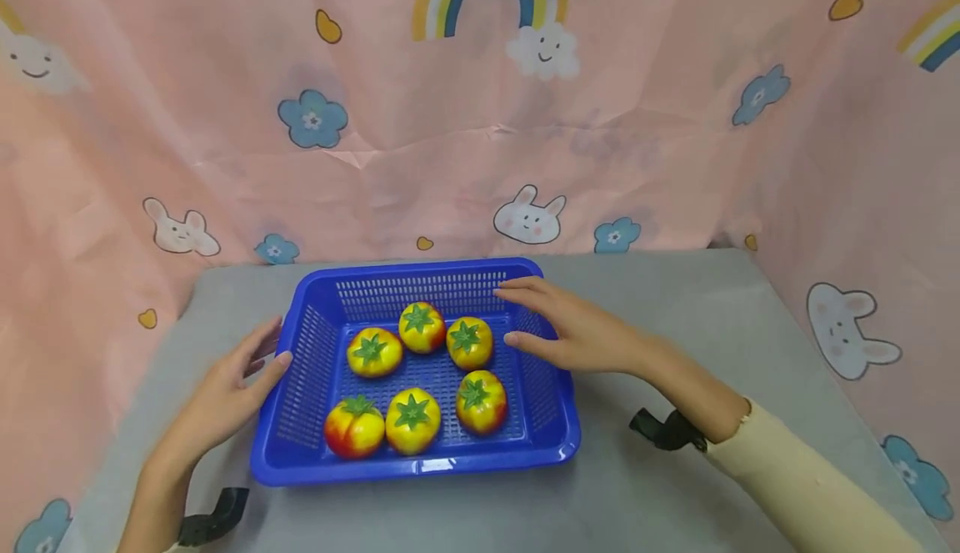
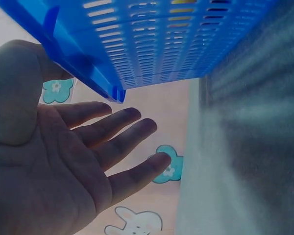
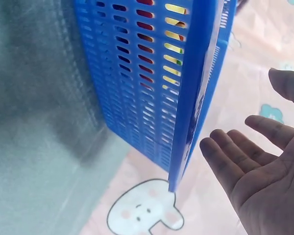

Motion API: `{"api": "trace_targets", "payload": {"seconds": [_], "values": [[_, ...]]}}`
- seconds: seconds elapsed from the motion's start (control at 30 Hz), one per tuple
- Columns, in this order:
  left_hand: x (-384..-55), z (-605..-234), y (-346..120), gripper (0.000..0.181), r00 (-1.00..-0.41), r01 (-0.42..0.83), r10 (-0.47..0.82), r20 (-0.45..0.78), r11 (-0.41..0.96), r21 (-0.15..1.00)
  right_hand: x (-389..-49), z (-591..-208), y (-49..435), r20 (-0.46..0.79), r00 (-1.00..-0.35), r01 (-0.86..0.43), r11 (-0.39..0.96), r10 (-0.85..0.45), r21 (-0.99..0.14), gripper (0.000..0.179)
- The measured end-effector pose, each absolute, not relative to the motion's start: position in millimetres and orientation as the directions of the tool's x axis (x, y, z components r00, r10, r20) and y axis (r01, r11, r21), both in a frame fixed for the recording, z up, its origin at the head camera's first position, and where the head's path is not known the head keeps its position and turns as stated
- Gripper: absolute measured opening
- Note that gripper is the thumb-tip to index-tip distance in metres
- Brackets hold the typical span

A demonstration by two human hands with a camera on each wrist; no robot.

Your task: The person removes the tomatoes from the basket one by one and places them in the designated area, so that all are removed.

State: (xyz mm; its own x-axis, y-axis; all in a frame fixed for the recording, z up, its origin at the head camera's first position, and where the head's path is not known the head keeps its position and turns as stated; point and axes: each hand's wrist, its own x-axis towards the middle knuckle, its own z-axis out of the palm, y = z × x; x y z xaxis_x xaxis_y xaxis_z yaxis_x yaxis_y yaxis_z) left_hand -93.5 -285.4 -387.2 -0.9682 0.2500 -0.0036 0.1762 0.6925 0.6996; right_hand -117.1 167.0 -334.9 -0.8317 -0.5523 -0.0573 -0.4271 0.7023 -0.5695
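Note:
A blue plastic basket with slotted walls sits on the grey table. Inside lie several glossy yellow-and-red toy fruits with green star-shaped tops, tomato-like in form. My left hand is at the basket's left rim, its fingers loosely extended; in the left wrist view the thumb is partly hidden behind the rim, and I cannot tell whether it touches. Over the right rim reaches my right hand, thumb and fingers apart and nothing between them. The right wrist view shows those fingers straight and apart from the basket's wall.
The grey table extends around the basket. Behind and at both sides hangs a pink cloth printed with rainbows, rabbits and flowers. A black wrist mount sits on the left forearm, another black mount on the right.

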Motion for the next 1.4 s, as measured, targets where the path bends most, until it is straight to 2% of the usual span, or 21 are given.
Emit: {"api": "trace_targets", "payload": {"seconds": [0.3, 0.53, 0.77, 1.0, 1.27, 1.4], "values": [[-96.6, -392.4, -281.4, 0.069, -0.965, 0.020, 0.216, -0.147, 0.624, 0.782, -138.0, -331.0, 153.0, -0.128, -0.770, -0.482, 0.701, -0.625, -0.525, 0.062], [-100.3, -395.4, -290.9, 0.065, -0.937, -0.131, 0.230, -0.264, 0.467, 0.874, -150.1, -334.1, 135.2, -0.235, -0.739, -0.490, 0.743, -0.632, -0.457, 0.063], [-103.3, -403.0, -298.4, 0.065, -0.917, -0.175, 0.286, -0.278, 0.340, 0.924, -165.1, -332.6, 121.8, -0.272, -0.697, -0.535, 0.734, -0.663, -0.418, 0.059], [-105.4, -409.9, -303.3, 0.065, -0.887, -0.242, 0.363, -0.285, 0.160, 0.957, -173.8, -328.5, 109.5, -0.382, -0.659, -0.530, 0.760, -0.648, -0.375, 0.060], [-105.5, -410.1, -302.5, 0.064, -0.887, -0.236, 0.370, -0.275, 0.146, 0.961, -177.3, -325.1, 91.2, -0.440, -0.615, -0.572, 0.755, -0.654, -0.322, 0.060], [-107.0, -409.6, -299.4, 0.067, -0.885, -0.235, 0.369, -0.282, 0.168, 0.957, -178.1, -326.1, 86.4, -0.467, -0.623, -0.543, 0.777, -0.627, -0.319, 0.067]]}}
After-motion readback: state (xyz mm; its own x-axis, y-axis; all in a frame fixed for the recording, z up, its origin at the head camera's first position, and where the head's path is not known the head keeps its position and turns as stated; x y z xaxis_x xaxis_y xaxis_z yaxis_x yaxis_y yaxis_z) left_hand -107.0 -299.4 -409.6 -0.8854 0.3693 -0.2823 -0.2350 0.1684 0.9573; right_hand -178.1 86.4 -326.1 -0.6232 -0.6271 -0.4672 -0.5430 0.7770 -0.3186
